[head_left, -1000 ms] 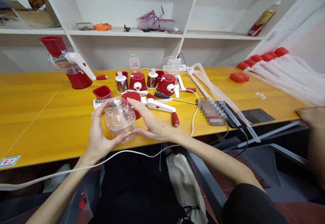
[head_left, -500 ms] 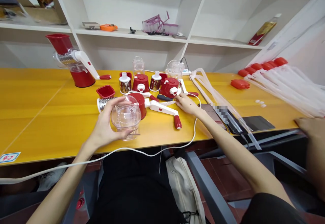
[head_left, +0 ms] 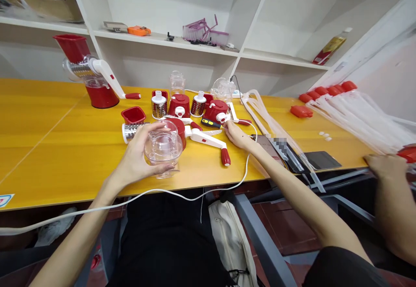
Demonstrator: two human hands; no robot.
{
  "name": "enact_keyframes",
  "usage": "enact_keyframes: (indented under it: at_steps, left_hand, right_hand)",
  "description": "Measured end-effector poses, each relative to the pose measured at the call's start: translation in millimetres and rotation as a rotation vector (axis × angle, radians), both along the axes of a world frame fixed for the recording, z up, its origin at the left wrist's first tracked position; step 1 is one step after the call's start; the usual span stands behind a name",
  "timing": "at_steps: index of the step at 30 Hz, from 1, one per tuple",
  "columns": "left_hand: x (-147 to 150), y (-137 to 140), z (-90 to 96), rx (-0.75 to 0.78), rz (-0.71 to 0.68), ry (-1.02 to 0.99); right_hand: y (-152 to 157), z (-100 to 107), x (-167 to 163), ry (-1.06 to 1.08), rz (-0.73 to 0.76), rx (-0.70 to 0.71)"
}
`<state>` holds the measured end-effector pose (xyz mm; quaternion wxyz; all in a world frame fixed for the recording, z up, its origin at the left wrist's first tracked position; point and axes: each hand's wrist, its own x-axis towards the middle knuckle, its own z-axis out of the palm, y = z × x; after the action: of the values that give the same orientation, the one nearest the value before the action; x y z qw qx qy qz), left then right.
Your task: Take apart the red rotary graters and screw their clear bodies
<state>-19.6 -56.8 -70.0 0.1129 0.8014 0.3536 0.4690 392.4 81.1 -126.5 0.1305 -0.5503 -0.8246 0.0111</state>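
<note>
My left hand (head_left: 139,154) is closed round a clear plastic grater housing (head_left: 164,146) at the front of the table. My right hand (head_left: 237,136) pinches the shaft end of a screwdriver (head_left: 210,123), whose black-and-yellow handle points left. Behind the clear housing, partly hidden, is a red grater base (head_left: 180,132). A white crank with a red grip (head_left: 208,138) lies to its right. Left of it a metal grater drum (head_left: 130,132) lies on its side, partly behind my left hand. Farther back stand two more red bases (head_left: 179,105) and two upright drums (head_left: 159,105).
An assembled rotary grater (head_left: 97,81) stands at the back left, near a red tray (head_left: 133,115). A white cable (head_left: 191,198) runs across the front edge. Clear tubes (head_left: 269,118) and phones lie right. Another person's hand (head_left: 386,165) rests at the far right edge.
The screwdriver's handle has turned and now shows its yellow patches, with my right hand at its shaft. The clear housing stays in my left hand. The other person's hand now has a red part beside it.
</note>
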Motion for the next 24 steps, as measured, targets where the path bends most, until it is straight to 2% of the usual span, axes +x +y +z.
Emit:
enact_keyframes:
  at_steps: [8, 11, 13, 15, 17, 18, 19, 21, 22, 24]
  left_hand:
    - [2, -2, -2.0, -0.026, 0.011, -0.048]
    - [3, -7, -2.4, -0.039, -0.036, -0.078]
    - [-1, -10, -2.9, -0.011, -0.079, -0.140]
    - [-11, -6, -2.7, 0.058, -0.012, -0.255]
    - [-29, 10, -1.0, 0.109, 0.196, -0.334]
    - [-40, 23, 0.5, 0.120, 0.323, -0.316]
    - [-52, 39, 2.5, 0.061, 0.388, -0.212]
    - [-73, 75, 7.2, -0.046, 0.431, -0.093]
    - [-80, 93, 9.8, -0.157, 0.470, 0.122]
    - [-89, 124, 15.1, -0.226, 0.475, 0.255]
  right_hand:
    - [-4, 6, -9, 0.026, -0.032, 0.044]
    - [-7, 10, -13, 0.070, -0.029, 0.092]
    - [-10, 11, -18, 0.113, -0.017, 0.137]
    - [-11, 11, -22, 0.162, -0.002, 0.185]
    - [-10, 12, -28, 0.217, 0.007, 0.237]
    - [-9, 13, -30, 0.247, 0.004, 0.266]
    - [-7, 14, -33, 0.279, -0.003, 0.298]
    - [-4, 18, -41, 0.345, -0.029, 0.366]
    - [-2, 20, -45, 0.377, -0.045, 0.402]
    - [-1, 26, -53, 0.443, -0.080, 0.473]
